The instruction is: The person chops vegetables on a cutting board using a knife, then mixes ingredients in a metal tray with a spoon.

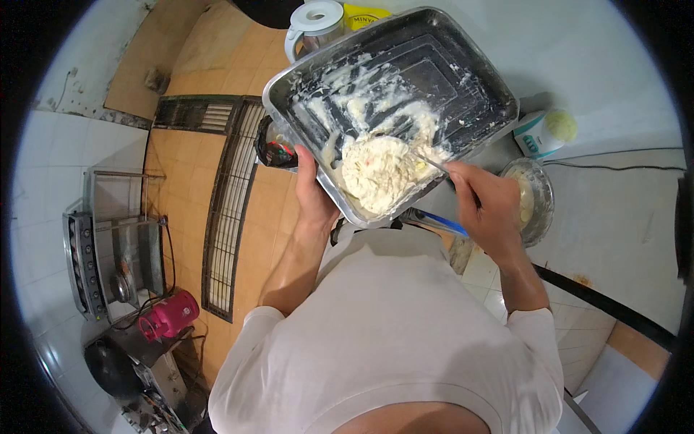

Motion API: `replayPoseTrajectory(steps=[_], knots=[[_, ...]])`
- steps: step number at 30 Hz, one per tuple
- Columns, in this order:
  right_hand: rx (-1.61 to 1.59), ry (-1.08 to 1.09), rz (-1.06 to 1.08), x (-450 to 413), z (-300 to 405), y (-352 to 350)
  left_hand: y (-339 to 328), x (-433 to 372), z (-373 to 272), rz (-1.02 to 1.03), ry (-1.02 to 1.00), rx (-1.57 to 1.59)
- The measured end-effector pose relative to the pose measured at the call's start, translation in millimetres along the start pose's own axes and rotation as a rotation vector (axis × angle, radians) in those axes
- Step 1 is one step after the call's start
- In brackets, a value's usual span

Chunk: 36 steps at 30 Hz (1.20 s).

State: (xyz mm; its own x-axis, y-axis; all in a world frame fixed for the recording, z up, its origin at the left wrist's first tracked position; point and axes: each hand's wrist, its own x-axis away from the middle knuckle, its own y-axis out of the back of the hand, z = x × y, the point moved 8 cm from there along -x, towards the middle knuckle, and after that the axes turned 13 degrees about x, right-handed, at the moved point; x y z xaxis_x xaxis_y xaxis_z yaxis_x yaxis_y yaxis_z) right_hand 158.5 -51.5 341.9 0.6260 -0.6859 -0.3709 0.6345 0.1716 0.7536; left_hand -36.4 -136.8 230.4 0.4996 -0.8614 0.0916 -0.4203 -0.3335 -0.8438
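My left hand (314,195) grips the near left rim of a rectangular metal baking tray (434,70), thumb over the edge. The tray is held in front of my body. A lump of pale, thick, dough-like mixture (377,171) sits in its near corner, and whitish smears of it streak the tray's floor. In my right hand (485,200) is a metal utensil (431,161), whose far end is sunk in the mixture's right side, so its shape is hidden. Small green and reddish bits show in the mixture.
A metal bowl (546,200) with pale contents stands right of my right hand. Behind it sits a white tub (537,133). A lidded pitcher (312,27) and a yellow pack (363,17) are beyond the tray. A floor drain grate (233,217), pink gas cylinder (171,314) and burner stand (122,271) lie left.
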Motion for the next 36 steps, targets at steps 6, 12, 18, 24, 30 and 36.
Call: replayPoseTrajectory(steps=[6, 12, 18, 24, 30, 36], knots=[[0.119, 0.272, 0.102, 11, 26, 2, 0, -2, -5, -0.002, -0.029, -0.066], [0.107, 0.348, 0.097, 10, 19, -14, -3, -5, -3, 0.039, -0.009, -0.042], [0.282, 0.375, -0.064, -6, 14, 16, 0, -1, -1, 0.041, -0.040, -0.030], [0.193, 0.349, 0.149, 5, 5, -6, 2, 3, 2, 0.029, -0.068, -0.036], [0.323, 0.127, -0.113, -5, -20, 29, 5, 11, 14, 0.004, -0.058, -0.047], [0.162, -0.010, 0.004, 7, -29, -9, 7, 12, 24, 0.006, -0.013, 0.000]])
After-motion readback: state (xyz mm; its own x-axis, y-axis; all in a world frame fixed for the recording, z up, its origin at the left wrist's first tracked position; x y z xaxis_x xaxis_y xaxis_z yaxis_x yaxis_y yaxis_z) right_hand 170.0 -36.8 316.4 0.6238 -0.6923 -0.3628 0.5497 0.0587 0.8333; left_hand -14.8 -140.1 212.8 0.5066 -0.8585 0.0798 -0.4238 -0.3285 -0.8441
